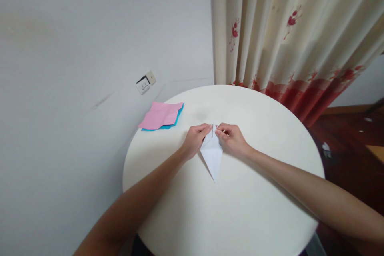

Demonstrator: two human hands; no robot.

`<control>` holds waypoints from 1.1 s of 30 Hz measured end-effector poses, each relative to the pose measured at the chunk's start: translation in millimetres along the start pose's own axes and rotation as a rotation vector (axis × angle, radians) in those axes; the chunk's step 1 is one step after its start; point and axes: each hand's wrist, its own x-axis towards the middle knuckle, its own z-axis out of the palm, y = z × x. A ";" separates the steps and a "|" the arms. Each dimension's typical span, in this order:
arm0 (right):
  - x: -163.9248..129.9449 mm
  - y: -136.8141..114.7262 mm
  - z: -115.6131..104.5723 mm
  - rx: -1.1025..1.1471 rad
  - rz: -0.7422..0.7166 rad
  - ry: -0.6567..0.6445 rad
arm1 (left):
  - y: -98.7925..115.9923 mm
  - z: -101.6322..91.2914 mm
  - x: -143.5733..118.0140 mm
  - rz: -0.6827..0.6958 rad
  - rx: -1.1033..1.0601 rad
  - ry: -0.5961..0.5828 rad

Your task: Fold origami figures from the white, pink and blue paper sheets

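Note:
A sheet of white paper (212,156), folded into a long kite shape, is between my two hands over the round table, its sharp point toward me. My left hand (194,140) pinches its far left edge between thumb and fingers. On the far right edge, my right hand (231,138) has a matching pinch. A narrow dark slit runs down between the two far flaps of the paper, near my thumbs. My fingertips partly cover the far end.
The white round table (255,204) stands against a pale wall with a socket (143,86). Pink paper (162,115) lies over blue paper (179,117) at the table's far left edge. A cream curtain with red flowers (270,40) hangs behind the table.

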 end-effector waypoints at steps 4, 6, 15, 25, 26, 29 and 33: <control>-0.9 -0.8 1.7 0.063 0.026 -0.033 | 1.9 -1.2 0.2 -0.024 -0.057 -0.054; -1.2 -2.6 1.7 0.080 0.034 -0.052 | 2.7 -0.9 0.0 -0.037 -0.090 -0.065; -3.3 -6.5 0.9 0.020 0.039 -0.082 | 5.3 3.5 -2.0 -0.095 -0.176 -0.035; -4.8 -9.5 1.9 -0.030 -0.035 -0.127 | 6.3 5.8 -3.1 -0.112 -0.228 -0.016; -4.9 -9.2 1.9 -0.043 -0.035 -0.126 | 5.8 5.6 -3.1 -0.117 -0.233 -0.013; -5.1 -8.7 1.5 -0.071 -0.053 -0.124 | 4.0 5.2 -2.9 -0.125 -0.250 -0.014; -5.8 -10.8 0.7 -0.113 -0.075 -0.116 | 2.7 5.6 -2.7 -0.133 -0.250 0.006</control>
